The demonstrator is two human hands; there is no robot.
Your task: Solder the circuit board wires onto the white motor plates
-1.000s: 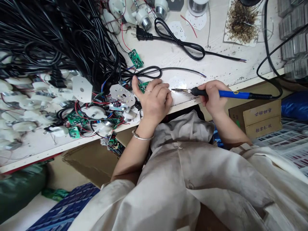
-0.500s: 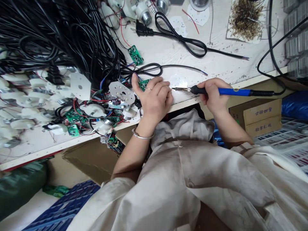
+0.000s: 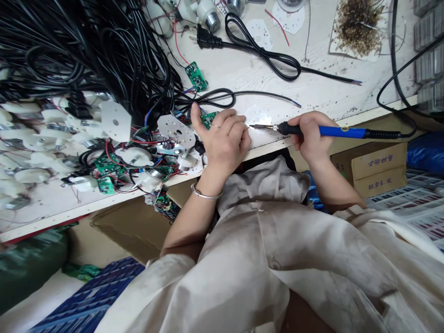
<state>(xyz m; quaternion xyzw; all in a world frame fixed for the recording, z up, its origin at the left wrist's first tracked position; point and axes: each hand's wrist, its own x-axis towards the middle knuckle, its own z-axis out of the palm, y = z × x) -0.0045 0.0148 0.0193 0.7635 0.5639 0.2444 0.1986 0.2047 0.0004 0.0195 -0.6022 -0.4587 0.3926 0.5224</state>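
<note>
Two hands work the bench edge: your right hand (image 3: 310, 136) closes round a blue-handled soldering iron (image 3: 336, 132), tip just beside your half-curled left hand (image 3: 224, 141), its grip unclear, by a green circuit board (image 3: 209, 119) at 11 o'clock. Wired boards (image 3: 107, 166) heap at 9 o'clock; a bare-ended power cord (image 3: 263, 58) lies at 12.

Between the soldering iron (image 3: 333, 132) in the right hand (image 3: 310, 136) and the black power cord (image 3: 263, 60), the white bench top (image 3: 322, 95) gives a hand room to pass. Left of the left hand (image 3: 222, 143), heaped black cables (image 3: 104, 60) and wired lamp parts (image 3: 138, 159) stand in the way.
</note>
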